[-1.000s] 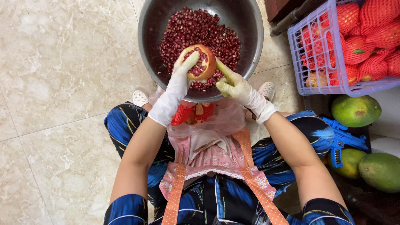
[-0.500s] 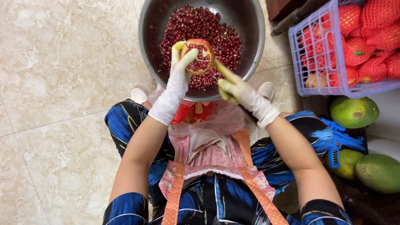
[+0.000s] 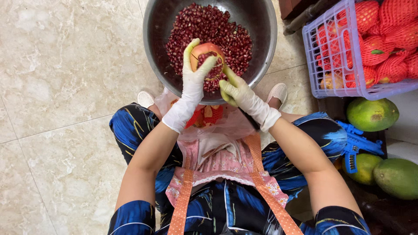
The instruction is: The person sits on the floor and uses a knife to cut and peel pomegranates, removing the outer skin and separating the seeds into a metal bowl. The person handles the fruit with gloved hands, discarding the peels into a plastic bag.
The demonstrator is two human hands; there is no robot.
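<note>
Both forearms reach up toward twelve o'clock over a pink apron (image 3: 217, 167). The left hand (image 3: 193, 78) in a white glove curls its fingers around a broken-open red pomegranate (image 3: 208, 53). At four o'clock of the fruit, the right hand (image 3: 237, 91), gloved too, presses half-curled fingers against its lower edge. Beyond lies a round grey metal bowl (image 3: 261, 26) of dark red seeds (image 3: 204, 24).

Home floor or fruit stall: marble tiles (image 3: 65, 65), fruit basket (image 3: 344, 89), seed bowl (image 3: 265, 26).
</note>
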